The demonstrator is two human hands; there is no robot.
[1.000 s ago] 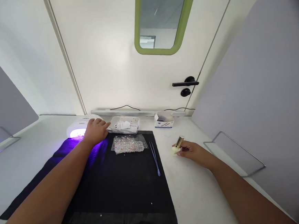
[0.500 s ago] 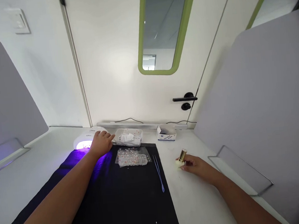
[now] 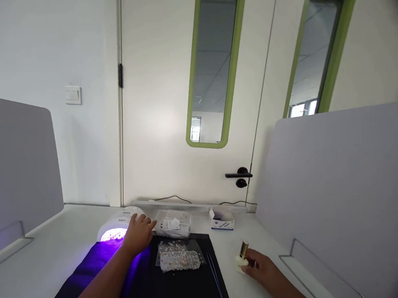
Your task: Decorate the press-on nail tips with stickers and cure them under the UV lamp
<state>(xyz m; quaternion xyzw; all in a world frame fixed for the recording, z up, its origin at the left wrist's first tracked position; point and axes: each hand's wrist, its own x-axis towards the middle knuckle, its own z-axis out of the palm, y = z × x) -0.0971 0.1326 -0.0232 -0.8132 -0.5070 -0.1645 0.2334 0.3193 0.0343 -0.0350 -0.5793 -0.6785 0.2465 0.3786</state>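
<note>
My left hand (image 3: 139,234) is by the right side of a white nail lamp (image 3: 108,225), whose opening glows purple. Its fingers are apart and partly hide the lamp; whether they touch it I cannot tell. At the right, my right hand (image 3: 261,268) has its fingers round a pale nail polish bottle (image 3: 241,264) with a gold cap, upright on the white table. Between the hands, a clear case of small gems (image 3: 180,260) rests with a clear packet on the black mat (image 3: 155,290). Blue tweezers (image 3: 216,278) lie along the mat's right edge.
A clear plastic box (image 3: 173,224) with white papers stands behind the gems. Right of it sits a small open carton (image 3: 221,218). Grey partitions (image 3: 17,158) flank the table, and a white door (image 3: 159,124) with a black handle rises behind.
The view has tilted upward, so the table things sit lower in the picture. Both hands keep nearly the same places beside the lamp and on the bottle.
</note>
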